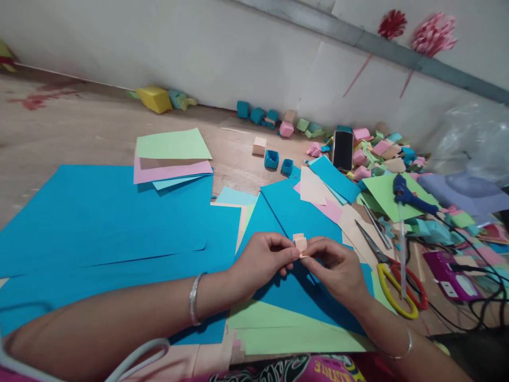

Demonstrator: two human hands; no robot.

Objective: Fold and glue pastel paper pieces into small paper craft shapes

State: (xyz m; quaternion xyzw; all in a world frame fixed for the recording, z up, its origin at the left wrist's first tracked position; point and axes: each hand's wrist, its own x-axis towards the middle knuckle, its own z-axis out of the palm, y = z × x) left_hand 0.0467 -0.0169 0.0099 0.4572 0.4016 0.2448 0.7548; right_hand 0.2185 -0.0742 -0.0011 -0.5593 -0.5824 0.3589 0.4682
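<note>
My left hand [264, 261] and my right hand [338, 265] meet over blue paper sheets [294, 217]. Both pinch a small folded peach paper piece [299, 242] between fingertips. My left fingers hold its left side, my right fingers its right side and lower edge. The piece is partly folded, and its exact shape is hard to make out. Each wrist wears a silver bangle.
Large blue sheets [99, 223] cover the floor at left, with a green and pink stack [173, 154] behind. Scissors [387, 270], a blue glue gun [409, 196], a phone [342, 150], a purple charger with cables [451, 273] and several small folded paper boxes [278, 159] lie right and behind.
</note>
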